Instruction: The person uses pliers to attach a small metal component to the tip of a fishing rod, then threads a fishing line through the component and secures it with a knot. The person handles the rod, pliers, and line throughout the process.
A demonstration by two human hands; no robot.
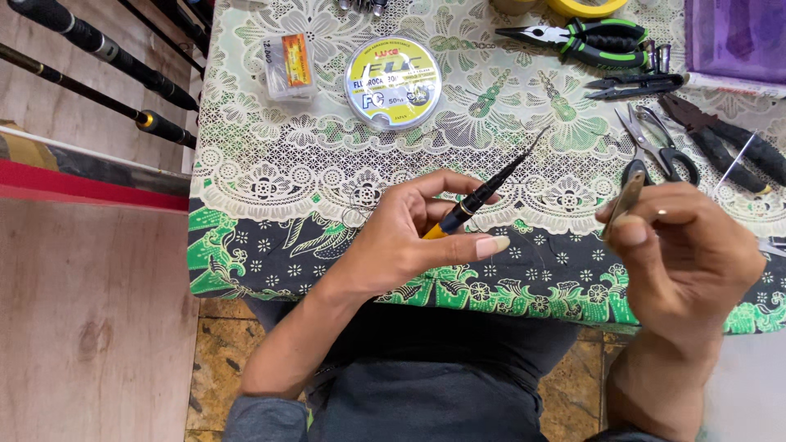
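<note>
**Rod tip in one hand, small metal piece in the other**

Over the table edge, the left hand [401, 237] closes its fingers round a slim black-and-yellow rod tip [479, 196] — angled up-right. The right hand [684, 254] pinches a small metal piece [626, 198] beside the scissors [655, 147].

left hand [401, 237] gripping rod tip [483, 195], right hand [684, 245] pinching metal tool [627, 199]
</note>
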